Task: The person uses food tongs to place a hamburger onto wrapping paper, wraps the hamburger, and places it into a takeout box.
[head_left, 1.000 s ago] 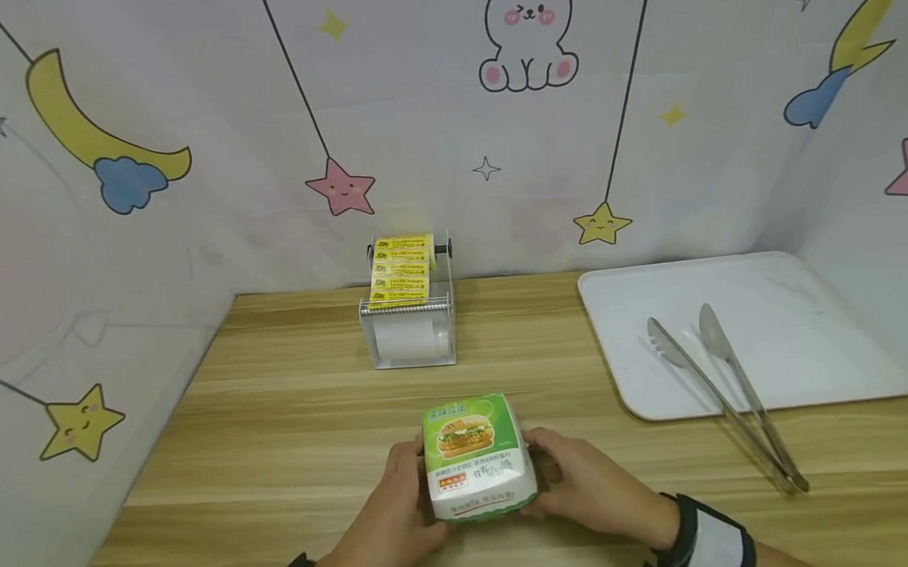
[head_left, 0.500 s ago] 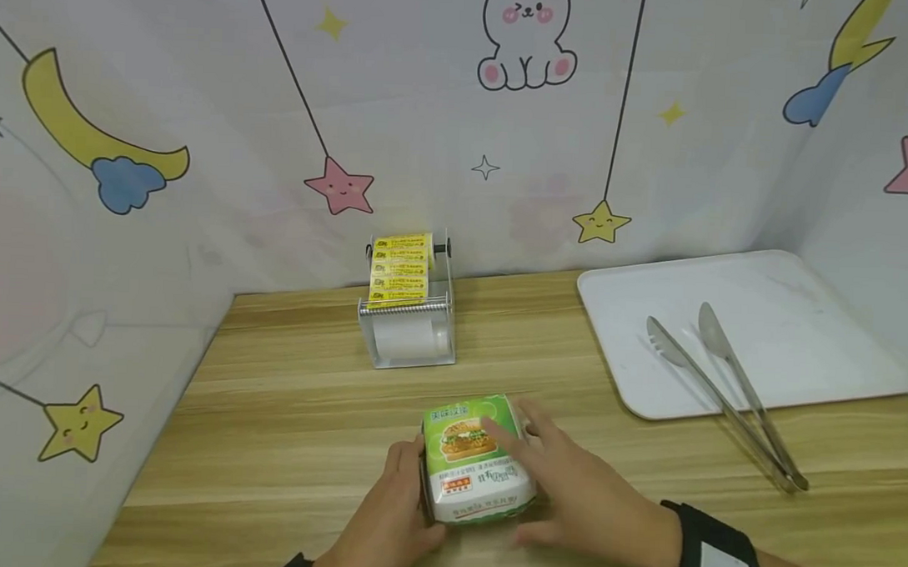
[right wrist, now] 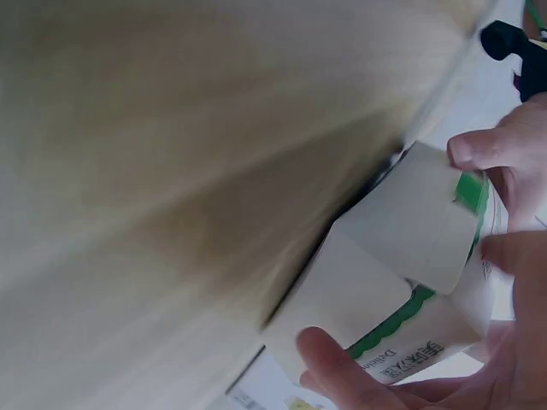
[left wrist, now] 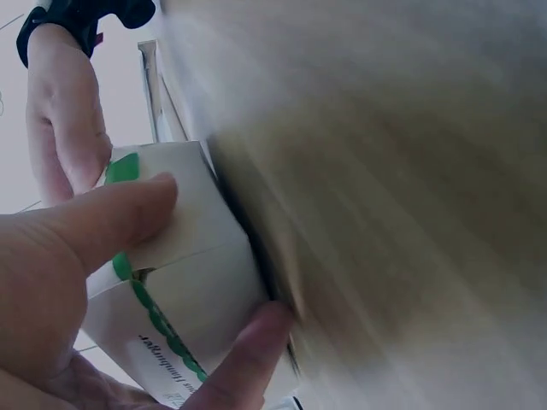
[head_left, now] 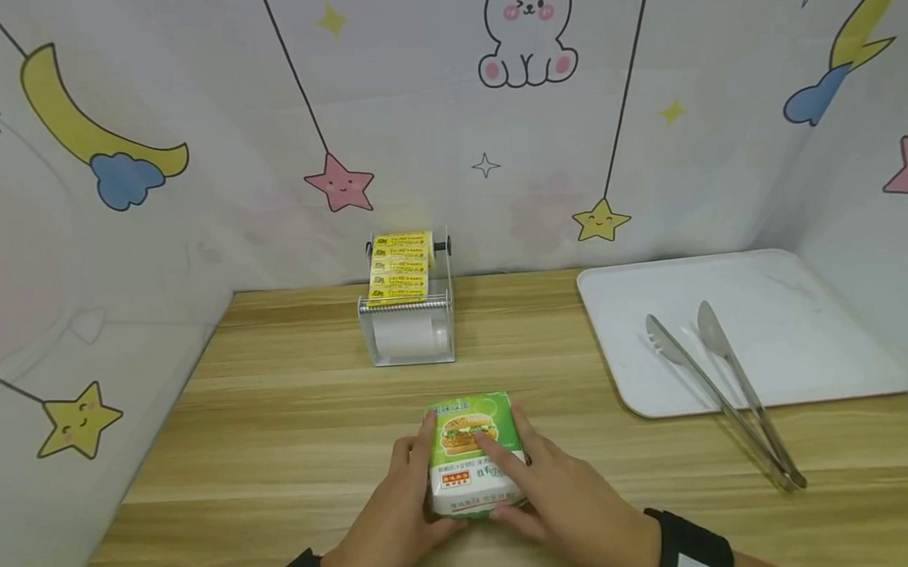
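Observation:
A small green and white hamburger box [head_left: 465, 488] with a burger picture on its lid sits on the wooden table between both hands. My left hand [head_left: 395, 511] grips its left side, with the index finger along the top left edge and the thumb at the front. From the right, my right hand [head_left: 577, 505] holds the box, its index finger laid over the lid and its thumb by the front corner. Both wrist views show the closed side flaps with green scalloped edges; the left thumb [left wrist: 141, 213] presses the front wall.
Behind the box stands a metal label dispenser [head_left: 410, 336] with a roll of yellow labels. At the right lies a white tray [head_left: 813, 329], with metal tongs [head_left: 746, 402] resting across its front edge. A patterned curtain [head_left: 431, 82] backs the table.
My right hand has lifted off the box's right side and come back with its index finger over the lid. The left index finger has moved up to the top edge. The box has turned slightly.

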A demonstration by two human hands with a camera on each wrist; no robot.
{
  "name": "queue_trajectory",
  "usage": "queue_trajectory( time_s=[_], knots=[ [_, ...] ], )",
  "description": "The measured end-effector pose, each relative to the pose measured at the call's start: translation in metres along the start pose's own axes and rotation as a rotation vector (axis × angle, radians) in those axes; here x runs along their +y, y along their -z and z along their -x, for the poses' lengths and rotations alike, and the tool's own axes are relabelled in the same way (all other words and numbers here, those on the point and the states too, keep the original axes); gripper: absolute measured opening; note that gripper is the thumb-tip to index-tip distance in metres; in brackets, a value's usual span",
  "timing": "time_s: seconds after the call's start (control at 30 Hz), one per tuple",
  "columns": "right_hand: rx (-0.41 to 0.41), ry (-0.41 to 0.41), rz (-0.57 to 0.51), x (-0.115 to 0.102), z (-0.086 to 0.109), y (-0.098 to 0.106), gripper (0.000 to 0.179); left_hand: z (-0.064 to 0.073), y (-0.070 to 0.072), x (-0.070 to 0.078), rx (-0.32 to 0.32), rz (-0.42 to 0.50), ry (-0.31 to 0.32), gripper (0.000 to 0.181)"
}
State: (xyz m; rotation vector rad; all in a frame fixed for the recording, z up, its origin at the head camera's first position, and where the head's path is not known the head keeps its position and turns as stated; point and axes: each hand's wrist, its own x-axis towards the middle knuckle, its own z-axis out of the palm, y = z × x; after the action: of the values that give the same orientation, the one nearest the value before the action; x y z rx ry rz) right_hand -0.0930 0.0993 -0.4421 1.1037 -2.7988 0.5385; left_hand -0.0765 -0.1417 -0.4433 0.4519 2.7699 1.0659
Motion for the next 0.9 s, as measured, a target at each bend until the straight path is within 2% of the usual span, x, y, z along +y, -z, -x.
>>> queue_trajectory(
  time_s=[0.13, 0.37, 0.7, 0.9],
  knots=[
    [-0.016, -0.028, -0.004, -0.004, -0.0018, 0.0013, 0.09, -0.0009, 0.0008, 0.0, -0.022, 0.007, 0.014, 0.123],
    [0.007, -0.01, 0.056, -0.0055, -0.0035, -0.0003, 0.083, -0.0006, 0.0019, 0.001, -0.019, 0.003, 0.017, 0.122],
    [-0.029, -0.039, 0.063, -0.0098, -0.0057, 0.0005, 0.079, 0.0005, 0.0033, 0.0017, 0.002, -0.011, -0.013, 0.122],
    [0.025, -0.021, 0.155, -0.0107, -0.0048, -0.0047, 0.079, 0.0002, 0.004, 0.003, 0.001, -0.026, -0.009, 0.12]
  ],
)
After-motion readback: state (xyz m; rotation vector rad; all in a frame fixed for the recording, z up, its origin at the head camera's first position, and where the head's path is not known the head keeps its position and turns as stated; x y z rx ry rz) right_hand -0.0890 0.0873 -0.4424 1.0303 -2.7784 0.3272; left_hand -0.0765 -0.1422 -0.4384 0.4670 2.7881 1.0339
